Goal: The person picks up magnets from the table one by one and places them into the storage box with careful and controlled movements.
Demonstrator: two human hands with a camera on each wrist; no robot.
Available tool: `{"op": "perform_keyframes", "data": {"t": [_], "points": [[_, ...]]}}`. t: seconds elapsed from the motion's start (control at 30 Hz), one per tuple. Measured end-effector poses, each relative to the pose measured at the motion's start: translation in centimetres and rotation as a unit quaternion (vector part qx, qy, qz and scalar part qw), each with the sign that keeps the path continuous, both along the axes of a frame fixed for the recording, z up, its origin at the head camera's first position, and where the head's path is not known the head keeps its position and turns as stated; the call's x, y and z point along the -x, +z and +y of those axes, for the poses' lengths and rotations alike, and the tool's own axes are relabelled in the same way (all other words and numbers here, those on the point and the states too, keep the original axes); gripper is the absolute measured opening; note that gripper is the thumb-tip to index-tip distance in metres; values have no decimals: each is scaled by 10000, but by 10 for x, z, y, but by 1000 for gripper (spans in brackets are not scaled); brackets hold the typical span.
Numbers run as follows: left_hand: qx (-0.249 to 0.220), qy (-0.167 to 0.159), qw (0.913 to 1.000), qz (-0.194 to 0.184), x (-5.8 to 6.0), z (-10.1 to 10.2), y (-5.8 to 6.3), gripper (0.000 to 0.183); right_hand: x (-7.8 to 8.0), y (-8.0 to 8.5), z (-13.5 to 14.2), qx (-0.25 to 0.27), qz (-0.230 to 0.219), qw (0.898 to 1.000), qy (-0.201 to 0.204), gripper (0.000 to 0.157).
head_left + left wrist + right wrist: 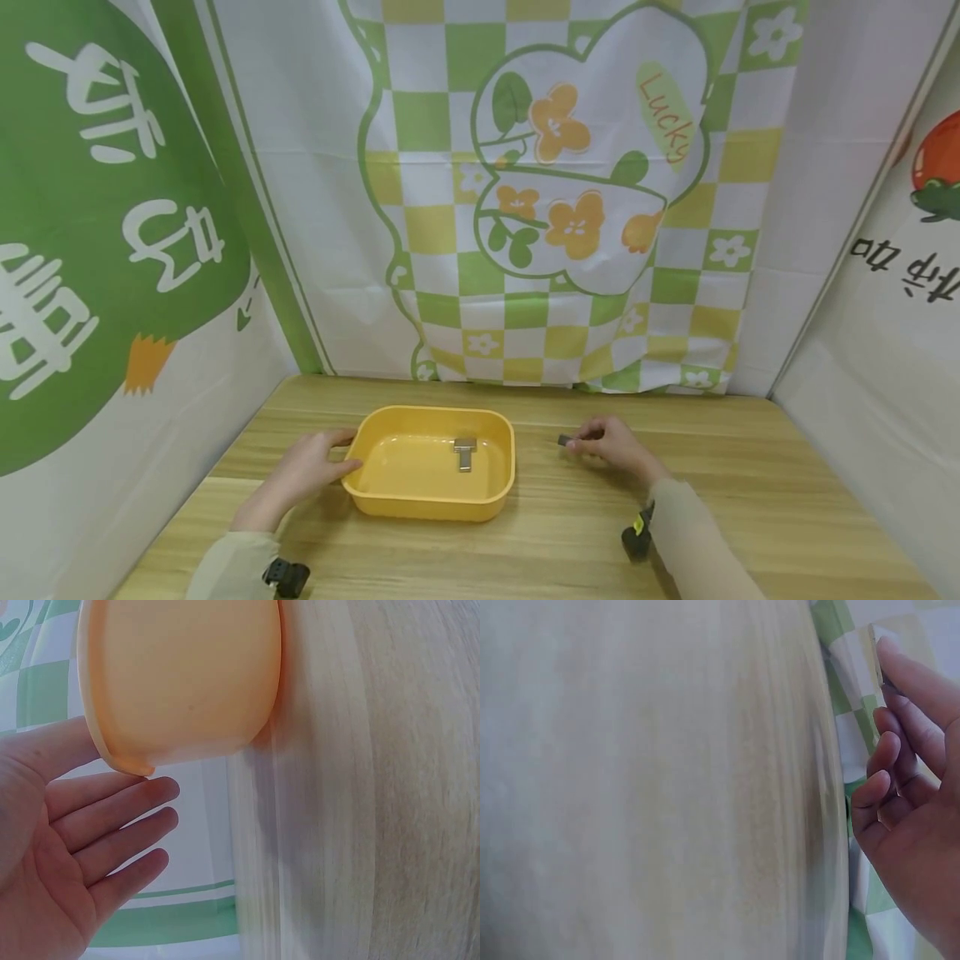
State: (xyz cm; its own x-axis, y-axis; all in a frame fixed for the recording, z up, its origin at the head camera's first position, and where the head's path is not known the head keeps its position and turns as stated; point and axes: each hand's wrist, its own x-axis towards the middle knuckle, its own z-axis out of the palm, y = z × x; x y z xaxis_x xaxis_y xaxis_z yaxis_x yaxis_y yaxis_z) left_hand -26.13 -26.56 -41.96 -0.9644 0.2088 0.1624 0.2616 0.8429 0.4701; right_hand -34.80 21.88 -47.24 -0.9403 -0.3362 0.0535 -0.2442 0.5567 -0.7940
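Note:
A yellow rectangular tub (431, 510) with rounded corners stands on the wooden table. Its left end is held by my left hand (309, 471), thumb over the rim and the index finger against the rim farther back. In the left wrist view, the other fingers (120, 844) extend below the rim, apart from the tub wall. Two small flat metallic pieces (465, 455) lie inside the tub in a T shape. To the tub's right, my right hand (617, 446) pinches a small, flat dark grey piece (563, 440) between thumb and fingertips, just above the table; its kind is unclear.
The wooden table (555, 550) extends around the tub. Behind it hangs a green, yellow and white checked cloth (525, 333). Printed cloth walls (225, 400) border the left and right sides. Dark wrist cameras (287, 577) sit at both sleeves.

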Motion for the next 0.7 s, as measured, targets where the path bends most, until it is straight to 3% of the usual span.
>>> {"op": "perform_keyframes", "data": {"t": [0.4, 0.7], "points": [[13, -10, 10000, 68, -1, 0, 1, 51, -7, 10, -4, 300, 72, 9995, 34, 29], [23, -38, 10000, 81, 0, -1, -1, 51, -12, 22, -13, 145, 432, 9990, -4, 24]]}}
